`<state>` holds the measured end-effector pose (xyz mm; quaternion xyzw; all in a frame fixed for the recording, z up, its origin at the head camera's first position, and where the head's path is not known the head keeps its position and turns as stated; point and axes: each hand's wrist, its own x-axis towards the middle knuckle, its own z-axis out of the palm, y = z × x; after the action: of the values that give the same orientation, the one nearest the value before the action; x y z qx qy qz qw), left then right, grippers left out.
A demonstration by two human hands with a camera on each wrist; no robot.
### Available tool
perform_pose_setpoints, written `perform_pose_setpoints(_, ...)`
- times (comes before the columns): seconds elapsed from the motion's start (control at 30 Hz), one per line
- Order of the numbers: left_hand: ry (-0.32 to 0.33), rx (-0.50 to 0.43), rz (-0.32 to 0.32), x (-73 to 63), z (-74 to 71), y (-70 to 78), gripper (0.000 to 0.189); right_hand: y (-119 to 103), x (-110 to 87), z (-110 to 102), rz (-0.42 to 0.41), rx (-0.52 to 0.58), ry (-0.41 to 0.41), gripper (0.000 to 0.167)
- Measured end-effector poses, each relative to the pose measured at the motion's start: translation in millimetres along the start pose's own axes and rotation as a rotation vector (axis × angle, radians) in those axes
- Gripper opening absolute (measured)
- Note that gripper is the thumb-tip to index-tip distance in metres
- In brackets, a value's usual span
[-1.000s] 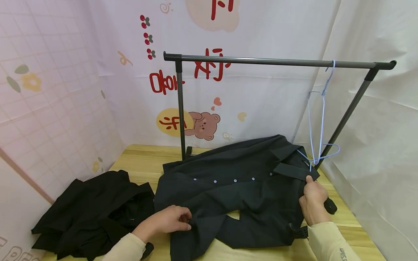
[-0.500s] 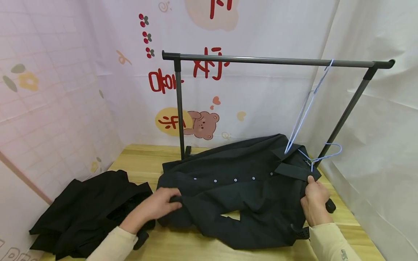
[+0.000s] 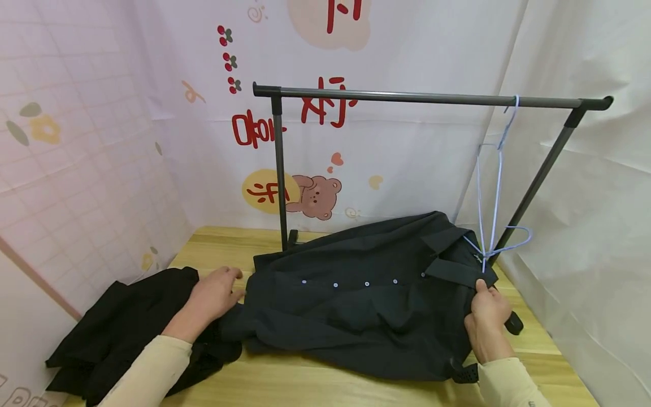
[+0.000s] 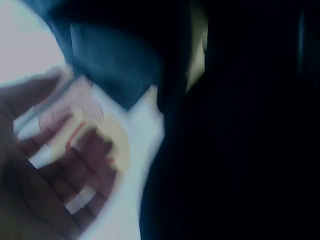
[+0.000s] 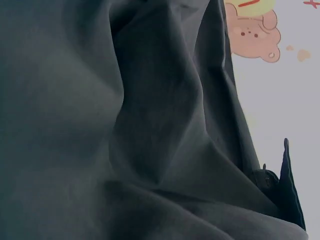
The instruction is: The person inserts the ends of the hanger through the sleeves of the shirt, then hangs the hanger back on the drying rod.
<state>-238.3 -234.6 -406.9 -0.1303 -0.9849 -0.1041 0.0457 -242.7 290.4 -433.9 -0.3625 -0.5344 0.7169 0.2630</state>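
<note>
A black button-up shirt [image 3: 356, 305] lies spread on the table, its collar [image 3: 452, 270] toward the right. My right hand [image 3: 489, 316] pinches the shirt near the collar, thumb on top. In the right wrist view the shirt's dark folds [image 5: 160, 100] fill most of the frame, and the hand is out of sight. Near the shirt's left end my left hand [image 3: 216, 291] is raised with loose, parted fingers and holds nothing. The left wrist view shows its fingers [image 4: 85, 170] blurred. A light blue hanger [image 3: 516, 244] pokes its hook out at the collar, its body mostly hidden by the shirt.
Another light blue hanger [image 3: 497, 192] hangs from the dark clothes rail [image 3: 407, 96], just behind the collar. A heap of black cloth [image 3: 137, 322] lies on the left of the wooden table [image 3: 305, 384]. Printed sheets [image 3: 407, 45] wall in the back and sides.
My left hand drew the near sleeve left and let it go, moving left and up. The gap in the cloth is covered. The hanging hanger swung left and back; my right hand stayed at the collar.
</note>
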Motion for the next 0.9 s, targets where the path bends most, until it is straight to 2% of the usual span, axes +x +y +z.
perform_pose_setpoints(0.07,-0.045,-0.012,0.117,-3.1,15.8,13.0,0.031,2,-2.8,-1,-0.007,-0.004,-0.015,0.036)
perform_pose_setpoints(0.13,-0.159,0.003,0.188,-7.5,27.9,25.9,0.039,3,-5.2,-1,-0.010,0.010,-0.023,0.036)
perform_pose_setpoints(0.2,-0.260,0.058,0.217,-11.3,36.7,33.6,0.044,4,-6.8,-2,-0.016,0.020,-0.022,0.036)
perform_pose_setpoints(0.23,-0.280,0.097,0.225,-13.0,39.9,34.9,0.042,4,-7.5,-2,-0.019,0.022,-0.016,0.034)
perform_pose_setpoints(0.3,-0.266,0.130,0.226,-14.5,42.8,32.7,0.032,5,-8.8,-3,-0.024,0.016,-0.004,0.029)
perform_pose_setpoints(0.37,-0.231,0.018,0.213,-13.1,39.9,25.6,0.017,5,-10.0,-5,-0.044,-0.021,0.007,0.025)
perform_pose_setpoints(0.43,-0.219,-0.214,0.205,-9.0,32.7,16.3,0.007,6,-11.7,-6,-0.051,-0.023,0.010,0.023)
perform_pose_setpoints(0.5,-0.257,-0.482,0.179,-3.3,22.3,7.8,0.010,7,-13.4,-7,-0.069,0.001,-0.002,0.026)
perform_pose_setpoints(0.57,-0.300,-0.635,0.136,2.4,13.2,1.0,0.014,9,-15.7,-7,-0.099,0.022,-0.023,0.031)
perform_pose_setpoints(0.63,-0.297,-0.618,0.105,6.1,7.4,-2.4,0.012,12,-18.4,-6,-0.135,0.036,-0.043,0.034)
perform_pose_setpoints(0.77,-0.285,-0.420,0.074,8.5,7.0,-0.5,0.009,19,-23.5,-5,-0.211,-0.063,-0.059,0.037)
perform_pose_setpoints(0.83,-0.320,-0.372,0.077,7.6,10.2,3.7,0.019,23,-26.1,-3,-0.236,-0.118,-0.072,0.036)
perform_pose_setpoints(0.9,-0.390,-0.368,0.075,6.0,13.6,8.9,0.033,26,-29.0,-1,-0.250,-0.165,-0.099,0.031)
